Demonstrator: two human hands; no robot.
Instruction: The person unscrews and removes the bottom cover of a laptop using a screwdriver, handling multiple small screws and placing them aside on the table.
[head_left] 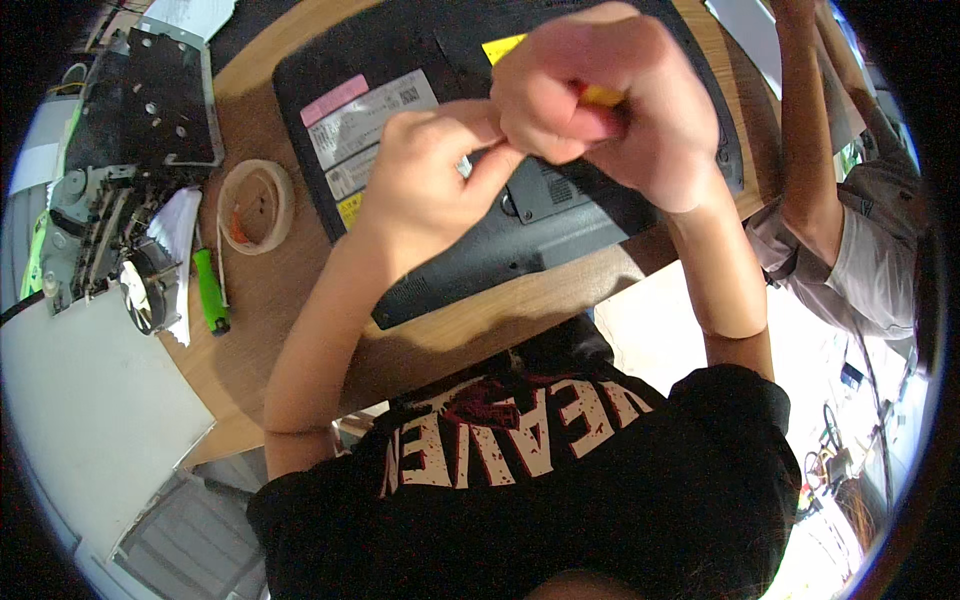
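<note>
A black laptop (460, 275) lies bottom side up on the wooden table, with labels on its underside. Both of my hands are raised over it and meet near its middle. My right hand (625, 110) is closed in a fist around a yellow-and-red object (603, 96), mostly hidden by the fingers. Thumb and forefinger of my left hand (430, 180) are pinched together against the right hand's fingers. What they hold, if anything, is hidden.
On the left lie a roll of tape (280, 207), a green-handled screwdriver (210, 290), a small fan (145, 285) and a dark metal chassis (150, 95). Another person's arm (808, 140) reaches in at right. A grey chair (190, 530) stands at lower left.
</note>
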